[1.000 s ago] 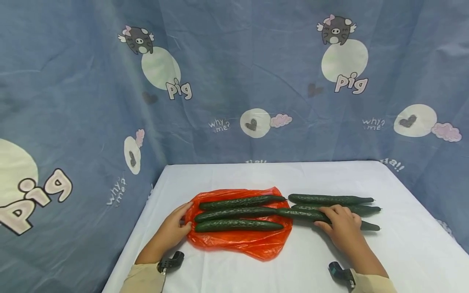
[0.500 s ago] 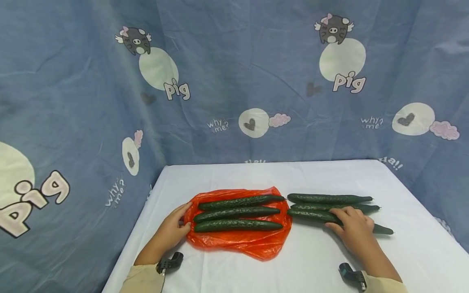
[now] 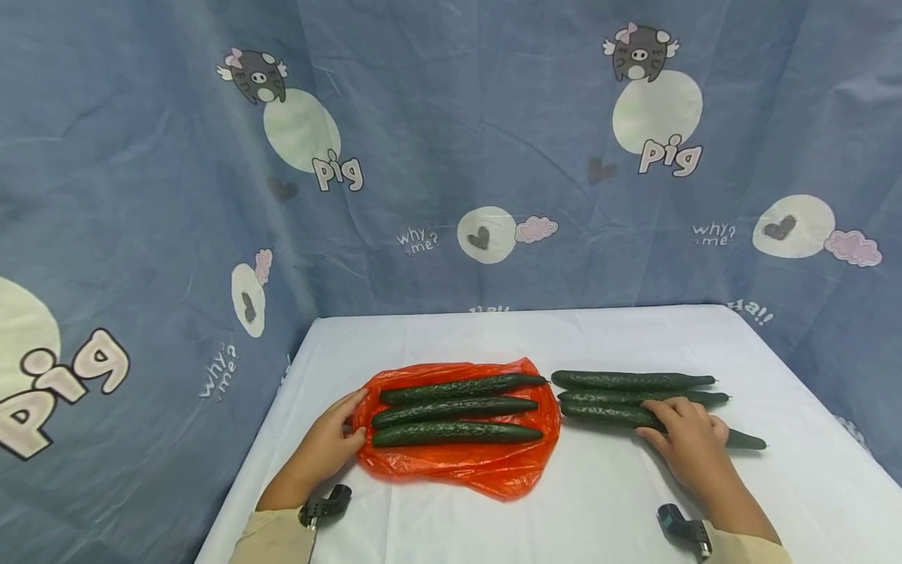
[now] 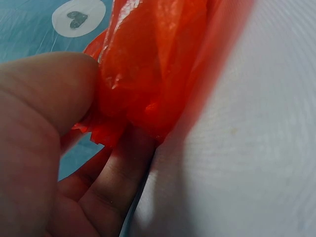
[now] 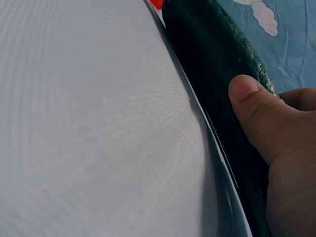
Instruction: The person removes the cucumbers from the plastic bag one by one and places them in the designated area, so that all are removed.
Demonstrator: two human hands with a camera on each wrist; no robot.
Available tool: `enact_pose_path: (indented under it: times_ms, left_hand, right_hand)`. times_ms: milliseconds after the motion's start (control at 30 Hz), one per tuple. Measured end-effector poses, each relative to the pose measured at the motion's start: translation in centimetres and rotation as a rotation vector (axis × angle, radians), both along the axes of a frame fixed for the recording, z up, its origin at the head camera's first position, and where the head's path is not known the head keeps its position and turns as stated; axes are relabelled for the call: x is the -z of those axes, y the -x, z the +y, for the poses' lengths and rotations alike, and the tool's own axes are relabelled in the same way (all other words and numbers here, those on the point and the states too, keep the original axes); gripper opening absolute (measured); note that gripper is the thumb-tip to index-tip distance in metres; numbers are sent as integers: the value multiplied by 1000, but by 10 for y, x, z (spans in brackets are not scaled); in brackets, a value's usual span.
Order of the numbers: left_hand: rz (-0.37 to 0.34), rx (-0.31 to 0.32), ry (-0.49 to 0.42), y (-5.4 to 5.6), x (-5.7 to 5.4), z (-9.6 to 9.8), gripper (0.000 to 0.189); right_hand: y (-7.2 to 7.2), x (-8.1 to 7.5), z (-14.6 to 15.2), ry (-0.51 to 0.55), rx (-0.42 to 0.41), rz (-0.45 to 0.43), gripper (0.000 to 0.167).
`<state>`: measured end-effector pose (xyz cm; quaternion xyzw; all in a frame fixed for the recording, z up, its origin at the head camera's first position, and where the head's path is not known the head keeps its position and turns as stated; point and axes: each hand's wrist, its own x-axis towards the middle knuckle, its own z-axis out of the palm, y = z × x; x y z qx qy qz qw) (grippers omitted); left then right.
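My left hand [image 3: 322,448] pinches the left edge of a red plastic bag [image 3: 479,464] spread flat on the table; its thumb and fingers close on the crumpled film [image 4: 148,64] in the left wrist view. Three long dark green cucumbers lie side by side on the bag: a back one [image 3: 458,389], a middle one [image 3: 454,410] and a front one [image 3: 458,434]. To the right, my right hand [image 3: 689,442] grips another cucumber [image 3: 609,413], thumb on the near side, as the right wrist view shows along its length [image 5: 207,54]. Part of it is hidden under the fingers.
Behind the gripped cucumber lie two more, a far one [image 3: 630,381] and a nearer one [image 3: 712,399] close against it. All are on a white-covered table [image 3: 437,337]. A blue printed curtain [image 3: 395,117] hangs at the back and left.
My right hand has slid its cucumber to the right, so its left end, which overlapped the bag and middle cucumber, now sits at the bag's right edge. The left hand keeps its place.
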<state>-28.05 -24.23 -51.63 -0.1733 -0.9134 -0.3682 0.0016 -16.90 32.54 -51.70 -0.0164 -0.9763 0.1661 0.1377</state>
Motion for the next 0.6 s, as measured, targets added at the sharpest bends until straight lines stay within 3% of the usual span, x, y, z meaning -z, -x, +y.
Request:
enact_pose_path:
  times_ms: [600]
  left_hand:
    - [8, 10, -27, 3, 5, -2, 74]
  right_hand:
    - [3, 6, 1, -44, 23, 70, 48]
